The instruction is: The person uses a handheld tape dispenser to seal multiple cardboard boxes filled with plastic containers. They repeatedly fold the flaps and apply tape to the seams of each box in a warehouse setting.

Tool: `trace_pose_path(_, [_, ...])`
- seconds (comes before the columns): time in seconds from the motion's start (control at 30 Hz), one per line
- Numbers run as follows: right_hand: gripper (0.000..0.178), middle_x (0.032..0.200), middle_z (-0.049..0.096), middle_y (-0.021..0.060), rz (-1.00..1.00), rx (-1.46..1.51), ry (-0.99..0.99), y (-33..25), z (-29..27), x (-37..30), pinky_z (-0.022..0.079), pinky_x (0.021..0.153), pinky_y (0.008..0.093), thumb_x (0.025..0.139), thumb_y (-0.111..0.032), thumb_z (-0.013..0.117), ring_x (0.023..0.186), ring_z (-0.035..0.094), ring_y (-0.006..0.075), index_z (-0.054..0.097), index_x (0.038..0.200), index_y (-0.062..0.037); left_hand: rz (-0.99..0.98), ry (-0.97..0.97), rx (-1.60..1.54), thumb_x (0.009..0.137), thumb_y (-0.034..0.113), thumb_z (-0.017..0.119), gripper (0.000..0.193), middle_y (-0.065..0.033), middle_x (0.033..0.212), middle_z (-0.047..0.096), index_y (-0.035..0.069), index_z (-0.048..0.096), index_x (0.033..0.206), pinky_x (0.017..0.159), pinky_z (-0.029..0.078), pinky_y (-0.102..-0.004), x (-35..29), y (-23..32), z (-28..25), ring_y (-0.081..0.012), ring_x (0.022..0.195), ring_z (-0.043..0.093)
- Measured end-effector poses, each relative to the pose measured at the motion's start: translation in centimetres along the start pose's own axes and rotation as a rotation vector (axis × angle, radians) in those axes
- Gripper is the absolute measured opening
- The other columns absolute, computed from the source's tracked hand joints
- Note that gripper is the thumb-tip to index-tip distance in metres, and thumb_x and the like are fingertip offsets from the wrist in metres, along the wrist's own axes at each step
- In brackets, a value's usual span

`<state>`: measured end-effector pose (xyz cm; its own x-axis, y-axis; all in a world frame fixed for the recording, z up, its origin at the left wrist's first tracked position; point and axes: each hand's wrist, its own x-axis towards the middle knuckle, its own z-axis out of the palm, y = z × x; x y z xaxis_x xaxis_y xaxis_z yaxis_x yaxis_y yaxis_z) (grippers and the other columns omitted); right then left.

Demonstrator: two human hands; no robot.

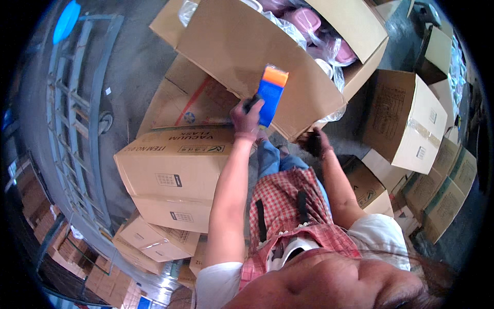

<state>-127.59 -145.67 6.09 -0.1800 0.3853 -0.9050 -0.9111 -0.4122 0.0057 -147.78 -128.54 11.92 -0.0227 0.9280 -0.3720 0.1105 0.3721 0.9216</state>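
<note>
My left hand [247, 117], in a dark glove, is closed around the handle of a blue tape dispenser [272, 95] with an orange end. The dispenser is in front of the near side of a large open carton [242, 46]. Pink and white plastic-wrapped wares [303, 20] fill that carton, and its flaps stand spread. At the carton's lower corner, my right hand [315, 142], also in a dark glove, has its fingers curled at the cardboard edge. What lies under those fingers is partly hidden.
Closed cartons [175, 175] are stacked to the left, with a flattened carton [190, 98] behind. Further left lies a grey metal ladder-like frame [85, 103] with a wheel, near a blue object [66, 23]. More cartons [406, 121] stand at right.
</note>
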Motion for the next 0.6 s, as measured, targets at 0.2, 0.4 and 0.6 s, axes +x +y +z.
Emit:
trace_pose_path(0.2, [0.042, 0.055, 0.045, -0.0017, -0.377, -0.159, 0.732, -6.2, -18.5, 6.2, 0.037, 0.045, 0.0273, 0.081, -0.057, 0.043, 0.047, 0.044, 0.0141, 0.047, 0.066, -0.0175, 0.022, -0.056, 0.277, 0.067, 0.024, 0.064, 0.027, -0.0090, 0.048, 0.048, 0.001, 0.053, 0.057, 0.048, 0.039, -0.0308, 2.9, -0.1, 3.8, -0.0137, 0.046, 0.046])
trace_pose_path(0.4, [0.070, 0.126, 0.043, 0.0090, -0.516, 0.306, 0.296, -6.2, -22.0, 14.0, 0.031, 0.095, 0.0376, 0.079, -0.061, 0.038, 0.112, 0.041, 0.0266, 0.040, 0.125, -0.0076, -0.004, -0.114, 0.138, 0.065, 0.019, 0.065, 0.019, 0.0016, 0.064, 0.054, 0.002, 0.060, 0.072, 0.058, 0.040, -0.0242, 2.9, 0.0, 3.6, -0.0082, 0.060, 0.047])
trace_pose_path(0.6, [0.058, 0.117, 0.048, 0.0097, -0.482, 0.296, 0.313, -5.5, -20.1, 0.8, 0.032, 0.093, 0.0379, 0.085, -0.050, 0.035, 0.108, 0.044, 0.0264, 0.041, 0.121, -0.0055, -0.035, -0.065, 0.197, 0.066, 0.017, 0.064, 0.017, 0.0011, 0.067, 0.054, 0.002, 0.060, 0.075, 0.060, 0.039, -0.0232, 4.4, -0.8, 0.4, -0.0090, 0.062, 0.047])
